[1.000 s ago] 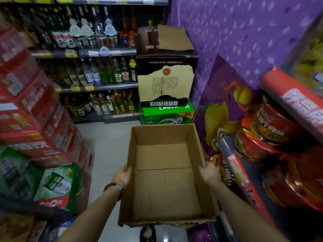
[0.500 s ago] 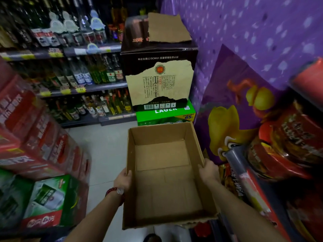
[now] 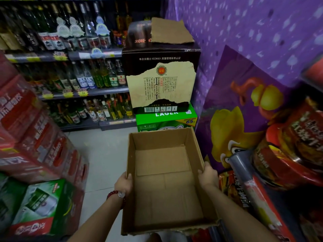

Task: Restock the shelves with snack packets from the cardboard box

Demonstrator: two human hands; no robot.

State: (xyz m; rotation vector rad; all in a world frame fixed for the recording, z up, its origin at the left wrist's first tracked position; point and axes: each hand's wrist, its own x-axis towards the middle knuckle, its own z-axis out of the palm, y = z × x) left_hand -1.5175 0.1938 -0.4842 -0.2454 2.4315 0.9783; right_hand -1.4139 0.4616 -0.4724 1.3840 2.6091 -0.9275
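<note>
Open brown cardboard box [image 3: 164,180], nothing inside, held at lower centre: left hand [image 3: 123,185] grips left wall, right hand [image 3: 208,177] grips right wall.

two bare forearms enter from bottom of frame, no sleeves visible. left hand [image 3: 123,184] at lower centre-left, right hand [image 3: 208,177] at lower centre-right, no gloves, no rings discernible. left wrist wears bracelet [image 3: 116,195] of round dark-red beads with one pale, translucent bead facing camera. right wrist unadorned.
</note>
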